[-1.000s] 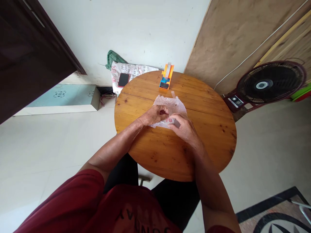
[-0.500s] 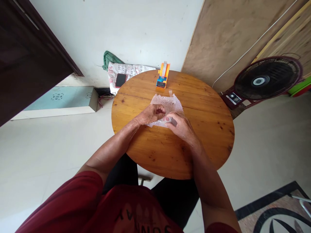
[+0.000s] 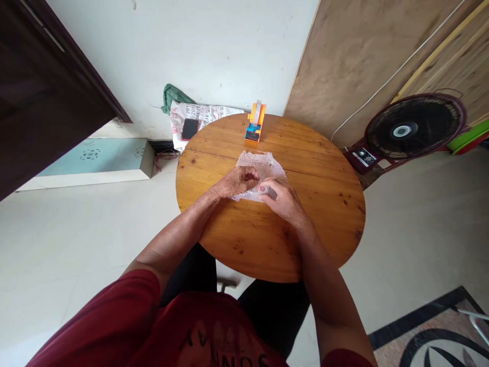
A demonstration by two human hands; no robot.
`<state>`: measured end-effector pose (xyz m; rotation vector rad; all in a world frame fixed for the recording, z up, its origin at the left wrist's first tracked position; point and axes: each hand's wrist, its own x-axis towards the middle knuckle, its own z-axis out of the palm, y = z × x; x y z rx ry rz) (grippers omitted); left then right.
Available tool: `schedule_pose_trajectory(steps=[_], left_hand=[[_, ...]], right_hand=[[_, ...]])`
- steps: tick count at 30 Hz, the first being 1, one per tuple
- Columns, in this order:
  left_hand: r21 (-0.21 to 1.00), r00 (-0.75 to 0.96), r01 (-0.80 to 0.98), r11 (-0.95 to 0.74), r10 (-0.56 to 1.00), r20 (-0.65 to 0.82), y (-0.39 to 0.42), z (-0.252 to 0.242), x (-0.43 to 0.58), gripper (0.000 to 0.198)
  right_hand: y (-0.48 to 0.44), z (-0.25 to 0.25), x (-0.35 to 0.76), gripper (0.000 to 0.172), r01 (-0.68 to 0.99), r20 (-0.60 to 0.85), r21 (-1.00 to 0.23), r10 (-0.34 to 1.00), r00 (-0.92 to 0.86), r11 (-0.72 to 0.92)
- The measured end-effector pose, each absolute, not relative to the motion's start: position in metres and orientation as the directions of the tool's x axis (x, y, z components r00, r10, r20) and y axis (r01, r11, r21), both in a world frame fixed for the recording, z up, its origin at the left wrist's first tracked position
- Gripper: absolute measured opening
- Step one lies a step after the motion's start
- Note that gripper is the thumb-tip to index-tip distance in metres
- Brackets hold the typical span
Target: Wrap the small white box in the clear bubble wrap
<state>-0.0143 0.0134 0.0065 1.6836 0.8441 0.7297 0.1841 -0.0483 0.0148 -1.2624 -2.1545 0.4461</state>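
A sheet of clear bubble wrap (image 3: 263,165) lies in the middle of a round wooden table (image 3: 324,204). My left hand (image 3: 239,181) is curled into a pinch on the sheet's near left edge. My right hand (image 3: 280,196) rests on the near right edge with its fingers closed round a small grey block (image 3: 271,192) that sits partly under the wrap. The two hands almost touch. An orange and blue tape dispenser (image 3: 254,125) stands at the table's far edge, apart from both hands.
A black phone (image 3: 190,129) lies on a printed sack (image 3: 206,114) on the floor behind the table, next to a green bag (image 3: 171,97). A floor fan (image 3: 414,127) stands to the right. A dark cabinet (image 3: 46,92) fills the left.
The hands have stayed on the bubble wrap and grey block with only slight finger movement. The camera shifted a little, so the table sits slightly further left in view.
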Motion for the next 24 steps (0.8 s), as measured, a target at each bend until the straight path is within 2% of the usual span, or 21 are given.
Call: schedule_pose_trajectory(steps=[7, 17, 24], left_hand=[[0.966, 0.547, 0.216, -0.145, 0.837, 0.004, 0.014, 0.011, -0.019, 0.027], [0.962, 0.542, 0.247, -0.12, 0.84, -0.035, 0.011, 0.018, -0.023, 0.024], [0.954, 0.584, 0.27, -0.13, 0.81, -0.055, 0.012, 0.022, -0.027, 0.031]], right_hand=[[-0.048, 0.014, 0.184, 0.014, 0.652, 0.328, -0.576, 0.87, -0.369, 0.494], [-0.047, 0.012, 0.185, 0.011, 0.651, 0.337, -0.567, 0.863, -0.375, 0.505], [-0.046, 0.011, 0.186, 0.01, 0.651, 0.348, -0.556, 0.856, -0.382, 0.516]])
